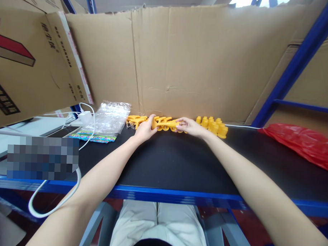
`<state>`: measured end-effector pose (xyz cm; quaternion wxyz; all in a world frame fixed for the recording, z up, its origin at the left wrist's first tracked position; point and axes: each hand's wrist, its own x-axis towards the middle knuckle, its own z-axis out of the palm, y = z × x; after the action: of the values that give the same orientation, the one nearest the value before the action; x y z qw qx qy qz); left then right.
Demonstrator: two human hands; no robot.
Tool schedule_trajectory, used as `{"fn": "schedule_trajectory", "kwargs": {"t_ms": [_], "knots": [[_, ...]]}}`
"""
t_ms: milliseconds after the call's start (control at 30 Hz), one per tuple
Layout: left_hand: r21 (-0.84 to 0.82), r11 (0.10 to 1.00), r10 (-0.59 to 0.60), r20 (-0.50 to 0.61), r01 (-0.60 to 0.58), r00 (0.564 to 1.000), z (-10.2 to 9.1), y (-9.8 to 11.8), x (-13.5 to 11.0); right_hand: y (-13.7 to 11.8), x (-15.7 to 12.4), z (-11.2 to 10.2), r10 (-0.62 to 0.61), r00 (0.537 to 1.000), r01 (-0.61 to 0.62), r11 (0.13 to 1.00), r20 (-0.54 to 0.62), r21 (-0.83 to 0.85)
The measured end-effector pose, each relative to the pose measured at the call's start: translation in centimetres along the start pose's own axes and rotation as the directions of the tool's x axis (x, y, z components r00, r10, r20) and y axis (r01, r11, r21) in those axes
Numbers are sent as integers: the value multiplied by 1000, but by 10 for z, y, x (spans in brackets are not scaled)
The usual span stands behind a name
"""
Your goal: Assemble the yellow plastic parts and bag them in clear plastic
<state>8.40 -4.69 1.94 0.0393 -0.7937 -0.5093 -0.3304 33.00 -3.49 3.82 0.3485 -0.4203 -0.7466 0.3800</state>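
A long yellow plastic piece (167,125) spans the gap between my two hands, close to the back of the black tabletop. My left hand (147,129) is closed around its left end, thumb up. At its right end my right hand (190,126) pinches it with the fingertips. Yellow branched plastic pieces (137,119) lie in a pile beside and behind my left hand. Under the held piece, several round yellow parts (166,128) show in a row, partly hidden. Right of my right hand stands a group of yellow cylindrical pieces (213,125). The exact kind of these parts is too small to tell.
Clear plastic bags (110,115) lie on colourful printed packets (96,135) at the left, near a white charger (85,116) with cables. A red plastic bag (300,144) lies at the right. Cardboard (182,66) walls the back; a blue rail (177,194) edges the front.
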Motion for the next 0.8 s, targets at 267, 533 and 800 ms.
{"fn": "schedule_trajectory", "kwargs": {"t_ms": [267,533,800], "knots": [[-7,1000,29,-1,-29,1000,0,0,1,-5,0,9,137,988,-128,984,-68,125],[-13,1000,-1,-3,1,1000,-1,0,0,-5,-4,0,60,997,-67,988,55,138],[-21,1000,14,15,-13,1000,1,0,-1,-7,-3,10,184,983,-184,973,8,136]]}}
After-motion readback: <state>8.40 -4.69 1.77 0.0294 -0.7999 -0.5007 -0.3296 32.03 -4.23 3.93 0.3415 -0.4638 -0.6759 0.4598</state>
